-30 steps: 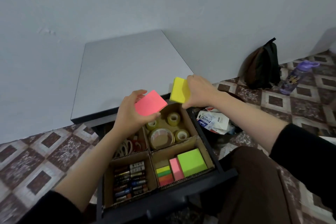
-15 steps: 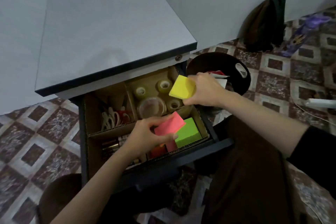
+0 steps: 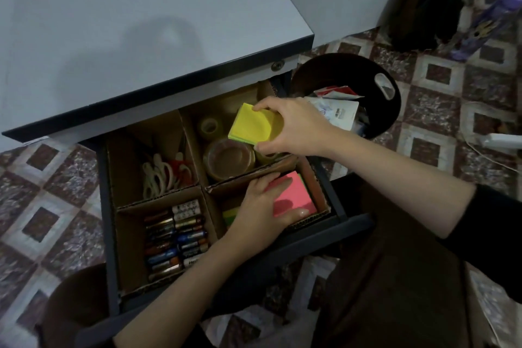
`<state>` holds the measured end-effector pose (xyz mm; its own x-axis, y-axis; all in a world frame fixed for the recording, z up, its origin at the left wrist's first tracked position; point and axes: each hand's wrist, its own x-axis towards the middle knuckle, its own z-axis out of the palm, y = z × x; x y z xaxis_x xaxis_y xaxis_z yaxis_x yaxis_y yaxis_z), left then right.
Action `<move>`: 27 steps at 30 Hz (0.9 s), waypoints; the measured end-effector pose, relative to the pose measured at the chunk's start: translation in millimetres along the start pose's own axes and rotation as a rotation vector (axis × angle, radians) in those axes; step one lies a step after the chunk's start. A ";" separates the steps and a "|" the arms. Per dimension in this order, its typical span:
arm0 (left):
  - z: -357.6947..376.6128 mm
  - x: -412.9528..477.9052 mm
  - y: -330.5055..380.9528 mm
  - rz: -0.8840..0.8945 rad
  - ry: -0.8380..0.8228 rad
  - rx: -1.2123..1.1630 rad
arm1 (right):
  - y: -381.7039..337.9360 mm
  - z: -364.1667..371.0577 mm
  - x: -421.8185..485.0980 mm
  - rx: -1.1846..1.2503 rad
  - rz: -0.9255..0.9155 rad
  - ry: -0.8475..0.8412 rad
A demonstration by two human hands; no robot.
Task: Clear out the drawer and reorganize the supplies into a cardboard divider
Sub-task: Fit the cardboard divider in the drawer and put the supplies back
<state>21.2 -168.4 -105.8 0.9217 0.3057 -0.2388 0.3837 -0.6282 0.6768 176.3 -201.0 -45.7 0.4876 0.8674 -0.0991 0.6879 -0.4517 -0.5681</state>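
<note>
An open dark drawer (image 3: 356,220) holds a cardboard divider (image 3: 192,133) with four compartments. My left hand (image 3: 262,212) grips a pink sticky-note pad (image 3: 293,198) and lays it in the near right compartment, on top of a green pad of which only an edge shows. My right hand (image 3: 293,127) holds a yellow sticky-note pad (image 3: 251,126) in the air above the far right compartment, where tape rolls (image 3: 228,158) lie. Scissors (image 3: 161,175) fill the far left compartment and batteries (image 3: 175,237) the near left one.
The grey cabinet top (image 3: 141,22) overhangs the drawer's back. A round black bin (image 3: 387,85) with paper packets stands on the tiled floor right of the drawer. A dark backpack (image 3: 423,3) and a purple bottle (image 3: 485,17) lie further right by the wall.
My left hand lowered the pink pad from mid-air into the near right compartment. My right hand brought the yellow pad down and over the tape compartment. The camera tilted down toward the drawer.
</note>
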 end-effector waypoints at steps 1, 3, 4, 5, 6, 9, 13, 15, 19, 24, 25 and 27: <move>-1.4 -0.5 -0.9 0.006 -0.007 -0.023 | -0.8 -0.2 1.4 -0.002 0.000 0.002; -7.2 -5.5 -2.6 0.003 0.009 -0.063 | -1.2 -1.3 3.0 -0.014 0.006 0.005; -10.3 -9.7 -4.4 -0.013 0.030 -0.077 | -0.8 -1.7 2.7 -0.011 0.008 0.000; -13.1 -14.8 -6.2 -0.033 0.051 -0.090 | 0.1 -1.5 2.2 -0.001 0.012 -0.014; -15.6 -20.5 -8.1 -0.059 0.065 -0.114 | 0.8 -1.2 0.9 0.012 0.014 -0.035; -18.5 -34.9 -7.9 -0.174 0.062 -0.247 | 2.5 1.7 -2.5 0.026 0.003 -0.094; -17.9 -30.5 -6.6 -0.291 -0.061 -0.573 | 2.8 4.3 -4.7 0.015 0.011 -0.104; -17.5 -26.4 -6.5 -0.261 -0.106 -0.582 | 2.3 5.4 -5.0 0.028 0.010 -0.104; -19.9 -25.2 -5.2 -0.235 -0.162 -0.564 | 0.9 6.5 -7.1 0.065 0.003 -0.121; -57.3 -33.0 -3.8 -0.225 0.153 -0.404 | 0.3 -14.9 -21.2 0.092 -0.013 -0.122; -67.7 -34.6 -3.8 -0.219 0.279 -0.404 | 0.9 -22.4 -25.3 0.125 -0.018 -0.175; -86.1 -33.1 -4.5 -0.169 0.459 -0.342 | -0.3 -32.4 -35.0 0.188 -0.031 -0.373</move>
<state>-15.9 -114.1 -41.0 0.7014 0.7072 -0.0894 0.4132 -0.3012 0.8594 176.4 -237.9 -15.6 0.2161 0.9117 -0.3495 0.5721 -0.4083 -0.7113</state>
